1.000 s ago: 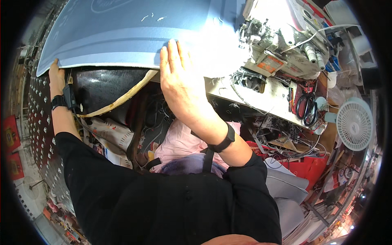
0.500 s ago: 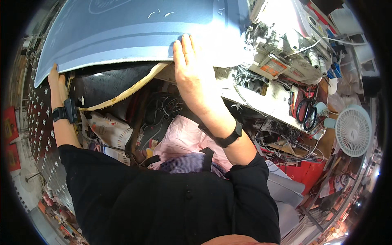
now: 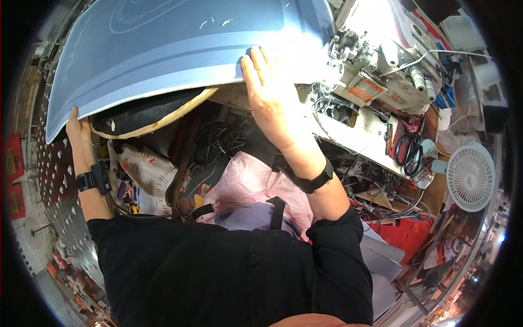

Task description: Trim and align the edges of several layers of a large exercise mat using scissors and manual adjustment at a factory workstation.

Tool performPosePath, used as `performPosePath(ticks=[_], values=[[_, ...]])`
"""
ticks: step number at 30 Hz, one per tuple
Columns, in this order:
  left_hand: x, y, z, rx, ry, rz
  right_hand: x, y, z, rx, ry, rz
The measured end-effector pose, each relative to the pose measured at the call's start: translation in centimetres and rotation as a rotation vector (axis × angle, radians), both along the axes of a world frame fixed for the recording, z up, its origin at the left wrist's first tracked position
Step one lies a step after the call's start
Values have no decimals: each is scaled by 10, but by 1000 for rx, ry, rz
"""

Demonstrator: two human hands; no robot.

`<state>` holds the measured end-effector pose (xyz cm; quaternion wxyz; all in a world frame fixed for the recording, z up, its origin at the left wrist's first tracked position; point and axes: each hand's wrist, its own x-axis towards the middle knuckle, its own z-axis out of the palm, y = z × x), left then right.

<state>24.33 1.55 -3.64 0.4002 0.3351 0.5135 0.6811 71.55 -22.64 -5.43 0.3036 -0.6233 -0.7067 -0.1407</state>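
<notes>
A large blue-grey mat (image 3: pixel 158 49) with rounded corners, printed lines and a pale stitched rim stretches across the top of the head view. My left hand (image 3: pixel 79 132) grips its near left edge, thumb on top and the other fingers partly hidden beneath. My right hand (image 3: pixel 268 90) lies flat on the mat by the near edge, fingers stretched out, in glaring light. Just beyond it to the right stands a sewing machine (image 3: pixel 376 82), with the mat's right part running up to it. The glare hides the stitching area. A few thread scraps (image 3: pixel 226 22) lie on the mat.
Under the mat is a dark curved surface with a tan rim (image 3: pixel 163 126). Tangled cables (image 3: pixel 381 199) and a small white fan (image 3: pixel 472 177) are at right. A perforated metal panel (image 3: pixel 60 191) stands at left. Pink cloth (image 3: pixel 239 180) covers my lap.
The mat's left corner has swung toward me, my left hand moving down with it. My right hand has slid slightly to the right, still flat on the mat.
</notes>
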Motion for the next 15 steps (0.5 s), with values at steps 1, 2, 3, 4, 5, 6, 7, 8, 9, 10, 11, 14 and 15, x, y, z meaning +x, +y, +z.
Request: performPosePath(ticks=[1,2,3,4,5,6,7,8,9,10,11,14,15], values=[[-7,-2,-3,-6,-7,-18,1,-1,0,-8,-6,5],[-18,-4,-6,-11,-15,-35,2,-1,0,-13,-11,11],[-34,-7,-9,-7,-11,-27,2,-1,1,-10,-8,19],[-50,-11,-10,-10,-15,-25,3,-1,0,18,-36,39],[-48,-15,-11,-19,-27,-36,6,-1,-1,40,-72,46],[-47,-21,-12,-21,-29,-39,7,-1,-2,38,-74,44],[-46,-29,-14,-4,-29,-36,9,-1,-2,40,-70,52],[-39,-41,-11,15,-27,-32,10,-1,-2,43,-64,62],[-32,-49,-10,14,-31,-35,11,-1,-3,41,-68,59],[-26,-56,-10,-23,-26,-8,12,-1,-4,47,-74,59],[-21,-66,-7,-58,-18,24,13,-1,-5,55,-76,64],[-6,-87,-4,-28,-16,19,12,-3,-6,22,7,56],[-21,-94,-4,-24,-11,27,12,-3,-4,27,12,64]])
